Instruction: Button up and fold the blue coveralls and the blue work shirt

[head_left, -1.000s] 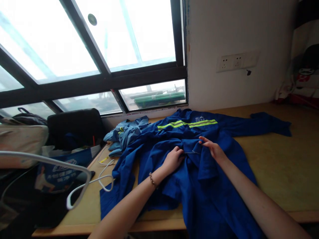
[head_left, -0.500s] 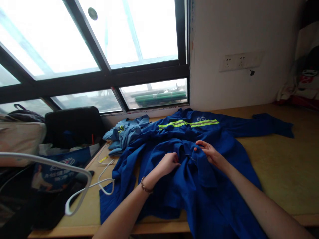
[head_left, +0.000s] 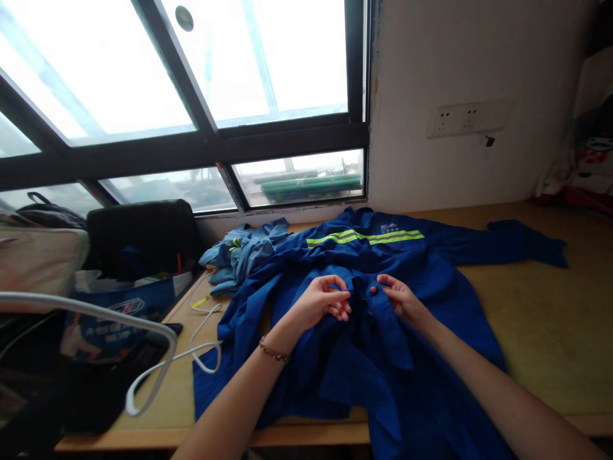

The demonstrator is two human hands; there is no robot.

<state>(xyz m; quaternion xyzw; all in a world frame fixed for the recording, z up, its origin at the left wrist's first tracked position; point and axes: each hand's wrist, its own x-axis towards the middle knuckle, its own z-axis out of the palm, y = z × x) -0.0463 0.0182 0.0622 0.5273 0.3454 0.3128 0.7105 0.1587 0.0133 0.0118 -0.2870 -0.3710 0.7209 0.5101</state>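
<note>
A dark blue work jacket (head_left: 445,281) with a yellow-and-grey reflective stripe (head_left: 393,236) and a white chest print lies spread on the table. On top of it is bunched blue cloth, part of which hangs over the front edge. My right hand (head_left: 407,303) pinches a blue fabric strip (head_left: 395,338) near its upper end. Close by on the left, my left hand (head_left: 325,300) has thumb and forefinger pressed together and the other fingers curled. Whatever sits between those fingertips, if anything, is too small to make out.
A crumpled light-blue garment (head_left: 249,252) lies at the back left of the table (head_left: 541,319). A white cable (head_left: 205,348) loops along the left side. Bags (head_left: 124,319) and a black chair back (head_left: 143,239) stand left. Window and wall sockets (head_left: 469,119) are behind.
My left hand has lifted off the cloth and turned, its thumb and forefinger now pinched. My right hand stays on the fabric strip, which hangs straighter now.
</note>
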